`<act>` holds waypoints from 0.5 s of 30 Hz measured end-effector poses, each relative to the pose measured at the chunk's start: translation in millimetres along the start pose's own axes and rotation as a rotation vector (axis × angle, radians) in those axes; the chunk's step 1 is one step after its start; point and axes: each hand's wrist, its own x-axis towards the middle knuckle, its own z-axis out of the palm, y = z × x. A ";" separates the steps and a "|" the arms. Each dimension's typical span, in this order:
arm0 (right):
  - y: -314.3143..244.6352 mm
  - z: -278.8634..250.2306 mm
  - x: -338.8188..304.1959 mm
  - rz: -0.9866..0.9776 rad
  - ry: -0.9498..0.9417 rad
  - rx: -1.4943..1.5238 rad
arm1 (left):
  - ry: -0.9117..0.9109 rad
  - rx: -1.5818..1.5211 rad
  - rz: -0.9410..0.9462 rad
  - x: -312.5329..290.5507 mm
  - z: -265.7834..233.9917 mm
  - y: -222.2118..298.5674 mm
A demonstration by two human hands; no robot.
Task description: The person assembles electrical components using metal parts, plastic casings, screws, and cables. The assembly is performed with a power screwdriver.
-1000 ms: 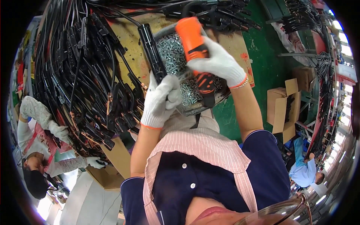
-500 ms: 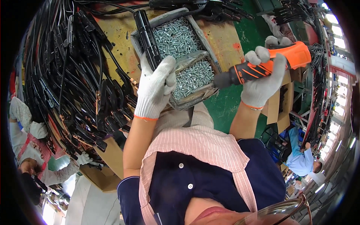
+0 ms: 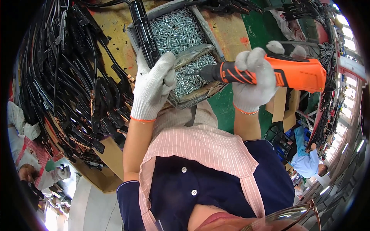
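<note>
My left hand (image 3: 152, 88), in a white knit glove with an orange cuff, is closed round the lower end of a black ribbed handle with a cable (image 3: 143, 30). That handle stands over the left side of a worn tray (image 3: 208, 34). Small silvery screws (image 3: 177, 30) fill both of the tray's compartments. My right hand (image 3: 252, 82), gloved alike, grips an orange and black power screwdriver (image 3: 298, 73), two fingers raised off its far side. The tool's dark nose points left, over the near compartment of screws. Its bit tip is too fine to make out.
A heap of black cables and handles with copper-coloured ends (image 3: 77, 84) covers the left of the yellow work surface (image 3: 111, 23). Below it stands a cardboard box (image 3: 110, 158). More black parts (image 3: 231, 5) lie beyond the tray. Co-workers sit at left (image 3: 29, 154) and right (image 3: 308, 161).
The screwdriver has moved left and its nose is now over the near screws. My left hand and the black handle have shifted slightly left.
</note>
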 end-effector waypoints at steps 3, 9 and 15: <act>5.1 1.7 -5.9 -0.015 -0.061 -0.236 | -0.003 0.001 0.006 -0.6 0.7 -0.1; 9.9 -2.3 -1.5 -0.011 0.034 -0.090 | 0.033 -0.010 0.004 -0.3 0.9 -2.2; 3.8 2.6 2.3 0.014 0.038 -0.115 | 0.036 -0.030 0.044 1.3 7.9 -2.8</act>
